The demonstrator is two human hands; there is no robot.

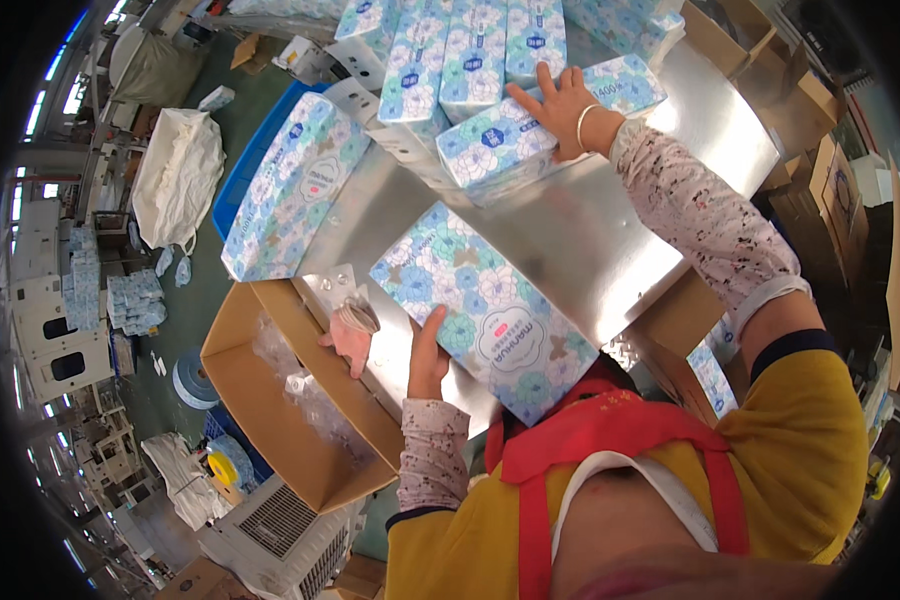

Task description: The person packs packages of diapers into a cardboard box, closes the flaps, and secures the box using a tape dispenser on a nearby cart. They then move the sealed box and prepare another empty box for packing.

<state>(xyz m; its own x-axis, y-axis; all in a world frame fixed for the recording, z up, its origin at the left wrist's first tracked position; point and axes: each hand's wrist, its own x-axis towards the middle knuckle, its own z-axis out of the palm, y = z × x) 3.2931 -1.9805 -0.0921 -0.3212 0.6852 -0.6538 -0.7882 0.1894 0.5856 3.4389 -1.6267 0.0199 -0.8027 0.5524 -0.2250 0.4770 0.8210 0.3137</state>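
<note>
My left hand (427, 351) holds the near left edge of a floral tissue pack (487, 315), its thumb on the upper face. This pack is tilted close to my body. My right hand (568, 112) lies with spread fingers on another floral tissue pack (480, 146) at the far side of the metal table (570, 225). Just beyond it, several matching packs (474, 60) stand in a row, partly out of view. One more pack (296, 184) rests tilted at the table's left end.
An open cardboard box (247, 367) with clear plastic pieces stands at the left. A blue tray (259, 142) lies beyond it. On the table edge are a pink hand-shaped thing (352, 337) and clear plastic. Cardboard cartons (787, 97) stand at the right.
</note>
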